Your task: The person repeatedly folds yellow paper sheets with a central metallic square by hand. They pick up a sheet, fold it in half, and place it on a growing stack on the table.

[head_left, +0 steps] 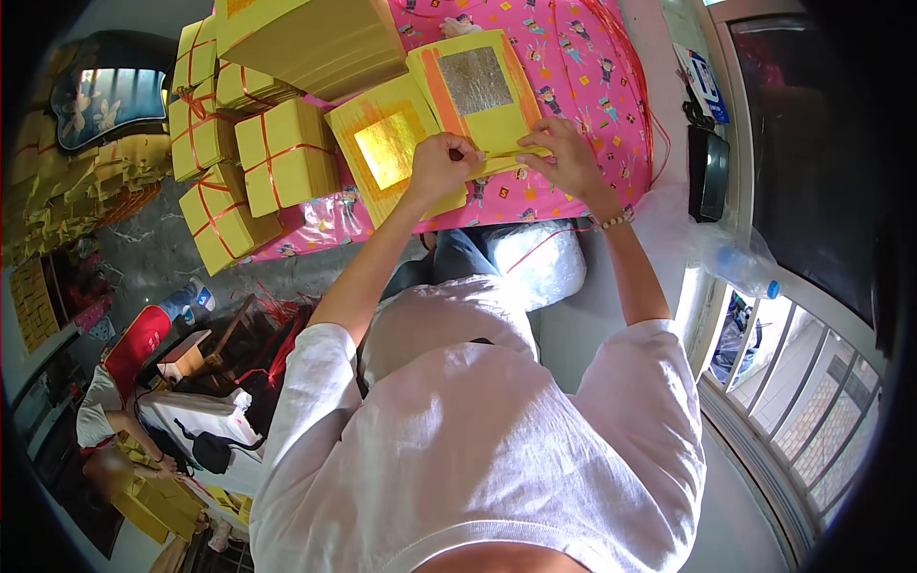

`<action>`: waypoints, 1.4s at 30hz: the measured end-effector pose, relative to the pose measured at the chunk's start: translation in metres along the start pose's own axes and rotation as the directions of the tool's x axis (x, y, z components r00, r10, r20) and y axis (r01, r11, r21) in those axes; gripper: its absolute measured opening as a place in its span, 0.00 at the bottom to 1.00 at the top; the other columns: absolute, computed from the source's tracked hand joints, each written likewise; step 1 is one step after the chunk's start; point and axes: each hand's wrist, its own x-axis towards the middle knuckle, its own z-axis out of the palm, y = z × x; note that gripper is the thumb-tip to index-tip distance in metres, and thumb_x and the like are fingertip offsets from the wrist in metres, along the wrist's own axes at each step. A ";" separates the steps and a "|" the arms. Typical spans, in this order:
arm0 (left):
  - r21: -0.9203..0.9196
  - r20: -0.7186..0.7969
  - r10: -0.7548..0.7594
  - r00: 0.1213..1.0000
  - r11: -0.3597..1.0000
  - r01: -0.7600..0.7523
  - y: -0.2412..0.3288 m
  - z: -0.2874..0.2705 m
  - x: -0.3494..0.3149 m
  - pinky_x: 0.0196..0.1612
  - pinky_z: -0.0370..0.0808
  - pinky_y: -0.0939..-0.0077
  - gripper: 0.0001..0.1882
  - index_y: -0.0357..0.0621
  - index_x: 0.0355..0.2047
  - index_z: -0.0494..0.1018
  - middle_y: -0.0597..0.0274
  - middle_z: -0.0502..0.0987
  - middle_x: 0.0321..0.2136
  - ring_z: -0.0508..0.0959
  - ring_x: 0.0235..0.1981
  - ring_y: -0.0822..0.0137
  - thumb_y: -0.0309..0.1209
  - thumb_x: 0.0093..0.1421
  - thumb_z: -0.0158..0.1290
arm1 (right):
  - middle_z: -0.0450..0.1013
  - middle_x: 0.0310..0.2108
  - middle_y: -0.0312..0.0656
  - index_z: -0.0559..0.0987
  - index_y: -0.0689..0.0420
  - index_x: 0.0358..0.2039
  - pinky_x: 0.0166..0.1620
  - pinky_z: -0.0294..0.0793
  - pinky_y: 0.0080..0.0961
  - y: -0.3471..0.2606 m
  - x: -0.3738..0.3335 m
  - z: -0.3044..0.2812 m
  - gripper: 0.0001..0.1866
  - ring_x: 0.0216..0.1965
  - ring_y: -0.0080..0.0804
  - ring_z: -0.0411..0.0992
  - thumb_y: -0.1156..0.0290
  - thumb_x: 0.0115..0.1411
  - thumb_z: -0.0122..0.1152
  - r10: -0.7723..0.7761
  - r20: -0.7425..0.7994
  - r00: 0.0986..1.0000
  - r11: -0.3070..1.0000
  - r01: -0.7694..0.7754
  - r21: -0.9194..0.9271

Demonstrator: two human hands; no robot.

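Observation:
At the near edge of a stack of yellow paper sheets [511, 119], topped by a silver square with orange streaks, both of my hands are working. My left hand [445, 168] has its fingers closed on the left end of a narrow raised paper edge. My right hand [569, 164] pinches the right end of that edge between thumb and fingers. Left of it, partly under my left hand, lies a second yellow paper stack [387, 153] with a shiny gold square. The fingertips of my left hand are partly hidden.
A pink patterned tablecloth [592, 76] covers the table. Tall loose yellow paper [315, 48] and several yellow bundles [287, 158] tied with red string stand at the left. A barred window [802, 382] is at the right. Another person [105, 411] sits at the lower left.

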 end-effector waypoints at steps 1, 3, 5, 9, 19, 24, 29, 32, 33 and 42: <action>-0.025 -0.017 0.000 1.000 1.000 -0.001 0.002 0.000 -0.001 0.27 0.72 0.80 0.10 0.37 0.22 0.79 0.64 0.77 0.18 0.75 0.20 0.77 0.32 0.51 0.62 | 0.71 0.42 0.43 0.82 0.55 0.37 0.52 0.67 0.36 0.000 0.001 0.000 0.13 0.47 0.41 0.69 0.63 0.52 0.68 0.001 0.002 1.000 1.000 -0.001 -0.001; -0.077 -0.050 0.000 0.999 0.997 -0.004 0.007 0.002 -0.005 0.27 0.73 0.77 0.08 0.37 0.20 0.78 0.60 0.78 0.19 0.77 0.21 0.73 0.30 0.50 0.61 | 0.71 0.41 0.43 0.82 0.55 0.36 0.51 0.67 0.36 0.001 0.002 0.000 0.12 0.46 0.41 0.69 0.64 0.52 0.68 0.004 0.005 1.000 1.000 -0.004 0.002; -0.048 -0.052 -0.004 0.999 0.999 0.001 0.009 0.002 -0.006 0.27 0.72 0.77 0.08 0.37 0.20 0.77 0.59 0.78 0.20 0.77 0.21 0.72 0.29 0.50 0.61 | 0.72 0.40 0.43 0.82 0.55 0.35 0.50 0.67 0.36 0.003 0.004 0.001 0.11 0.45 0.41 0.69 0.65 0.53 0.67 0.010 0.009 1.000 1.000 -0.010 0.009; -0.035 -0.101 0.034 0.994 0.999 -0.038 0.005 0.005 -0.004 0.27 0.73 0.73 0.10 0.36 0.19 0.75 0.56 0.76 0.19 0.77 0.20 0.66 0.31 0.49 0.62 | 0.72 0.37 0.40 0.82 0.54 0.32 0.46 0.69 0.35 0.003 0.010 -0.002 0.08 0.42 0.39 0.69 0.66 0.53 0.66 -0.034 0.003 0.999 0.999 0.034 -0.016; 0.495 -0.006 0.460 0.888 0.773 -0.397 0.046 -0.001 0.004 0.39 0.74 0.62 0.15 0.43 0.36 0.73 0.56 0.74 0.27 0.75 0.34 0.54 0.31 0.48 0.62 | 0.71 0.38 0.39 0.80 0.54 0.32 0.45 0.70 0.35 0.003 0.055 -0.025 0.08 0.43 0.39 0.69 0.66 0.52 0.65 -0.256 -0.013 0.967 0.966 0.255 -0.028; 0.391 -0.046 0.361 0.932 0.865 -0.315 0.054 -0.015 0.010 0.37 0.73 0.59 0.15 0.40 0.42 0.74 0.50 0.76 0.29 0.75 0.34 0.49 0.25 0.52 0.57 | 0.67 0.49 0.44 0.74 0.55 0.49 0.52 0.69 0.31 -0.012 0.067 -0.039 0.21 0.50 0.38 0.68 0.67 0.54 0.66 -0.043 -0.270 0.962 0.982 0.090 0.163; -0.038 -0.111 0.080 0.991 0.996 -0.085 0.067 -0.030 0.010 0.37 0.74 0.67 0.13 0.38 0.43 0.74 0.50 0.78 0.28 0.79 0.31 0.58 0.26 0.56 0.55 | 0.66 0.52 0.39 0.61 0.53 0.62 0.57 0.67 0.31 0.015 0.060 0.004 0.31 0.55 0.30 0.65 0.70 0.60 0.62 0.383 -0.121 0.916 0.602 -0.147 0.785; -0.224 -0.112 0.104 0.988 0.966 -0.128 0.063 -0.031 0.013 0.37 0.73 0.70 0.12 0.38 0.42 0.74 0.50 0.79 0.30 0.79 0.32 0.63 0.27 0.57 0.55 | 0.61 0.58 0.42 0.56 0.57 0.64 0.56 0.69 0.32 -0.001 0.072 0.005 0.32 0.59 0.32 0.62 0.64 0.64 0.57 0.308 0.086 0.948 0.299 -0.182 0.937; -0.257 -0.108 0.127 0.986 0.954 -0.151 0.062 -0.031 0.014 0.37 0.73 0.72 0.12 0.38 0.42 0.74 0.50 0.79 0.31 0.79 0.32 0.64 0.27 0.58 0.55 | 0.61 0.59 0.42 0.56 0.58 0.64 0.57 0.68 0.33 0.001 0.072 0.010 0.31 0.60 0.33 0.62 0.62 0.65 0.55 0.313 0.136 0.940 0.213 -0.209 0.954; 0.144 -0.050 0.353 0.934 0.928 -0.343 0.048 -0.038 -0.012 0.37 0.73 0.69 0.13 0.42 0.41 0.76 0.53 0.77 0.29 0.77 0.32 0.57 0.25 0.54 0.58 | 0.65 0.57 0.46 0.58 0.60 0.64 0.61 0.64 0.41 0.016 0.078 0.011 0.32 0.59 0.37 0.65 0.55 0.66 0.50 0.190 0.383 0.904 -0.365 -0.297 0.882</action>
